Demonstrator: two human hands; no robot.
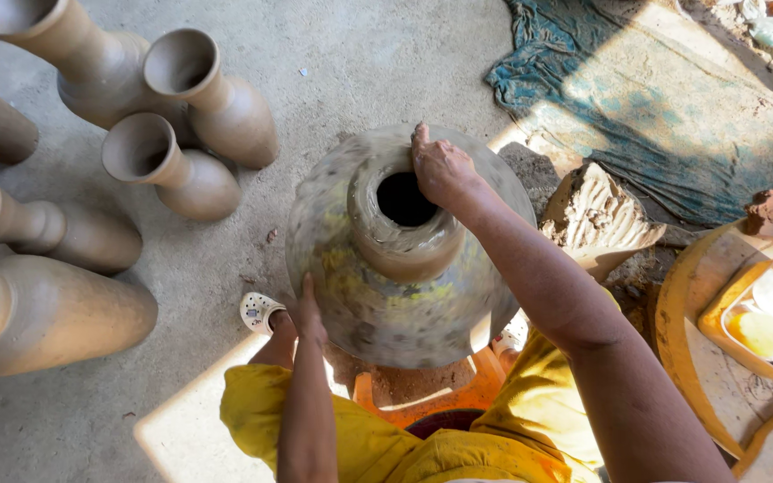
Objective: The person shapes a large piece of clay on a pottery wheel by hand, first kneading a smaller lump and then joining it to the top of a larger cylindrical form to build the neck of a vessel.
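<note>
A large wet clay pot point(378, 295) with a narrow neck stands in front of me, its surface blurred as if spinning. My right hand point(440, 168) rests on the far right of the neck's rim point(404, 240), fingers pressed against the clay beside the dark opening. My left hand point(308, 309) lies flat against the pot's lower left wall. Neither hand grips anything. Under the pot, an orange stand point(422, 402) shows between my knees, which are covered in yellow cloth.
Several unfired clay vases point(190, 170) stand and lie on the concrete floor at the left. A lump of raw clay point(597, 215) sits at the right, beyond it a teal cloth point(655, 98). A yellow basin point(767, 317) rests on a round board at far right.
</note>
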